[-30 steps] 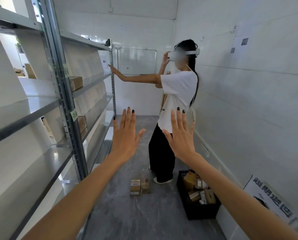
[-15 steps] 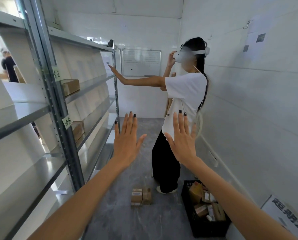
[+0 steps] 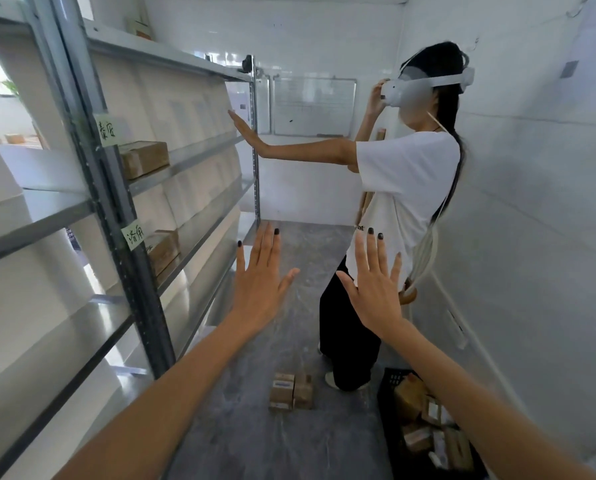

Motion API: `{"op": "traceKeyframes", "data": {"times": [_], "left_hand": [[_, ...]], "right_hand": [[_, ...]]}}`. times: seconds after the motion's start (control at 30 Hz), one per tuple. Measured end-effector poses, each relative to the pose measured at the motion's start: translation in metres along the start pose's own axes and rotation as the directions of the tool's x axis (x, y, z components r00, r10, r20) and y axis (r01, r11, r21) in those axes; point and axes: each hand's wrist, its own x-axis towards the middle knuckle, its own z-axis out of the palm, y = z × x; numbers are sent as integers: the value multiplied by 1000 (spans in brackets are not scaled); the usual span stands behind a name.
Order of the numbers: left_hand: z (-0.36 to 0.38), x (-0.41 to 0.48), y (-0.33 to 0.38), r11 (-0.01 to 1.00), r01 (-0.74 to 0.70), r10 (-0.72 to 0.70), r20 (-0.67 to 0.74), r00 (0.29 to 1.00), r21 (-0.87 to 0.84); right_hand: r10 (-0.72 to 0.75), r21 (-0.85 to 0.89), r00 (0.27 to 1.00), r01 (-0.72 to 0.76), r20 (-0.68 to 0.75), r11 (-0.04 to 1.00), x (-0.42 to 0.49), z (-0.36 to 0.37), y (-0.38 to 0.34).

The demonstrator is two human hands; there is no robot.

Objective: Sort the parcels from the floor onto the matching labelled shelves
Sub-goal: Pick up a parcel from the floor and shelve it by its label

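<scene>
My left hand [image 3: 260, 278] and my right hand [image 3: 376, 285] are held out in front of me, backs towards me, fingers spread, holding nothing. Far below them, small brown parcels [image 3: 291, 391] lie on the grey floor. A black crate [image 3: 424, 427] at the lower right holds several more parcels. On my left stands a metal shelf rack [image 3: 116, 188] with handwritten green labels [image 3: 106, 130] on its upright. One brown parcel [image 3: 144, 159] rests on the upper labelled shelf and another parcel [image 3: 163, 249] on the shelf below.
A person in a white T-shirt [image 3: 403, 188] and a headset stands in the aisle ahead, one palm against the rack's far post and the other hand on the headset. A white wall runs along the right. A whiteboard [image 3: 312, 107] hangs on the far wall.
Both hands stay raised and spread in the same pose. The view has shifted towards the right, so the crate sits nearer the frame's lower right corner.
</scene>
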Motion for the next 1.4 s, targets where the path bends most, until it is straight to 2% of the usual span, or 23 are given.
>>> {"op": "traceKeyframes", "data": {"times": [0.4,0.6,0.77,0.87,0.93,0.97,1.03,1.1,1.27,1.4], "left_hand": [[44,55,-28,1000,20,-21,28,999,23],[64,93,-54,998,35,-34,-16,999,55],[72,131,-69,1000,15,-14,-63,998,12],[91,130,-73,1000,-13,13,-49,999,3],[154,103,-85,998,24,-15,160,987,-55],[161,93,-87,999,14,-9,149,989,-32],[205,92,-98,995,91,-76,273,959,-44],[208,96,-105,996,78,-67,236,969,-36],[214,109,-106,998,58,-47,229,972,-38],[235,128,-113,998,64,-59,191,980,-19]], "right_hand": [[-9,22,998,8,64,1000,57,58,4],[-12,26,997,10,71,1000,98,78,-6],[-13,30,998,11,59,1000,135,91,-18],[2,35,998,-4,55,999,136,110,-20],[26,39,973,-36,228,999,111,174,-15],[24,44,978,-34,208,998,101,180,-13],[38,57,935,-62,353,996,99,232,-3],[1,41,948,-15,317,999,98,236,-2],[18,-23,955,-12,295,1000,107,238,11],[13,-9,950,-10,312,1000,121,259,17]]}}
